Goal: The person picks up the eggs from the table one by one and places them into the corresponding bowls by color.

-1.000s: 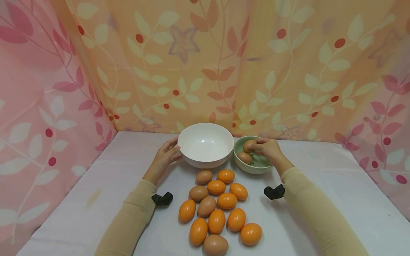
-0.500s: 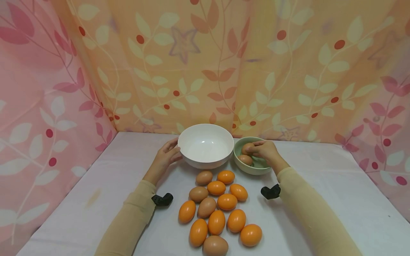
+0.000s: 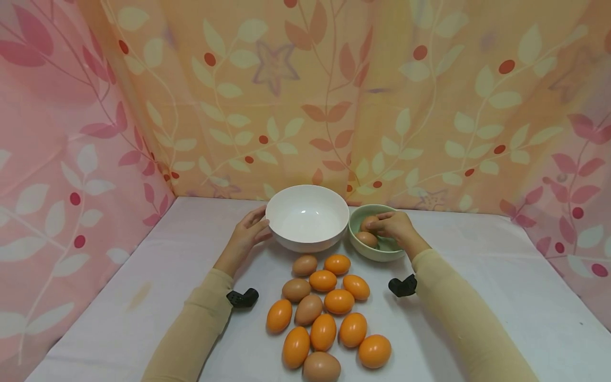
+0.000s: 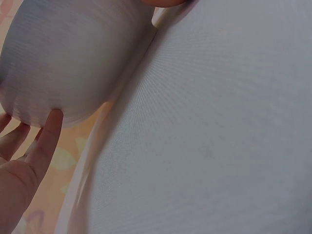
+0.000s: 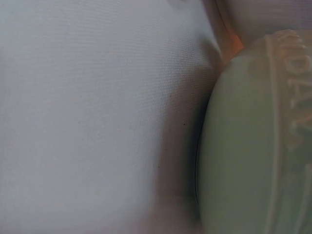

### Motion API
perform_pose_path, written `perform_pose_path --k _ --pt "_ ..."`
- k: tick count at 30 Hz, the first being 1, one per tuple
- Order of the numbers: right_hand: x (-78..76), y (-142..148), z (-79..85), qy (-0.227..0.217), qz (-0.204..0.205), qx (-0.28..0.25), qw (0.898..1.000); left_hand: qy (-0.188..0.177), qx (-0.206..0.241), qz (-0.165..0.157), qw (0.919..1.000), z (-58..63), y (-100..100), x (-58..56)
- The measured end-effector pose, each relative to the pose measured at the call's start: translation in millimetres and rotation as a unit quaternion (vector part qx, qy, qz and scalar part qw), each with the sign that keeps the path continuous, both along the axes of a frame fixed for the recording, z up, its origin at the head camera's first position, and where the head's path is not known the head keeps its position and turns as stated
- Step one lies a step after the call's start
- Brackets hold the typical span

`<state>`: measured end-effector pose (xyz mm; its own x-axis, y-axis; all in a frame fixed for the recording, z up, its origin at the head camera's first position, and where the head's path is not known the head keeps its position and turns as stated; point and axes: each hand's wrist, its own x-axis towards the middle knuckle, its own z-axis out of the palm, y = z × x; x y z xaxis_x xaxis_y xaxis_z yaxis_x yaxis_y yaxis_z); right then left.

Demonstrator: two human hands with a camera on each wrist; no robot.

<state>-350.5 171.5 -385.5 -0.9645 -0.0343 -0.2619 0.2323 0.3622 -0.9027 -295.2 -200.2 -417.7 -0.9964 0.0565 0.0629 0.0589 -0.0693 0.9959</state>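
Head view: nearest, at the bottom edge, two beige sleeves, the left sleeve (image 3: 191,334) and the right sleeve (image 3: 468,313), reach in over the white-covered counter (image 3: 138,339). Each carries a black device near the wrist, the left device (image 3: 242,298) and the right device (image 3: 402,286). Between the sleeves, loose eggs lie on the counter: a brown egg (image 3: 322,367) lowest in the frame, then nine orange eggs (image 3: 323,332) and three more brown eggs (image 3: 308,310) mixed together up towards the bowls, many of them touching or nearly so.

Beyond the eggs stands a large white bowl (image 3: 307,245), upright. The left hand (image 3: 245,233) is relaxed, its extended fingers laid against the bowl's left side; the left wrist view shows a fingertip (image 4: 54,116) against the outer wall.

Just to the right of it stands a smaller green bowl (image 3: 379,255); whether the two rims touch, I cannot tell. The right wrist view shows raised lettering (image 5: 300,87) on its outside. Inside lies a nearer egg (image 3: 366,240), brown, and behind it a farther egg (image 3: 367,222), also brown, which the right hand (image 3: 397,228) pinches between thumb and fingers within the bowl.

Farthest back hangs patterned cloth (image 3: 334,79), orange behind the bowls and pink at the sides.
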Motion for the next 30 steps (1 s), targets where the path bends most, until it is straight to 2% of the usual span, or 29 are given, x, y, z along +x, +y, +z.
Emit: perform_pose_path --k 16,27,30 --pt "1.0 -2.1 -0.9 0.001 0.000 0.019 1.000 0.002 -0.009 0.001 1.0000 -0.6 -0.3 -0.1" --pt "5.5 -1.9 3.0 0.009 0.012 0.034 0.999 0.007 -0.018 -0.003 0.9998 0.8 0.1 1.6" --pt "7.4 0.3 6.7 0.007 0.009 0.052 0.999 0.006 -0.020 -0.004 0.9998 1.2 0.1 1.7"
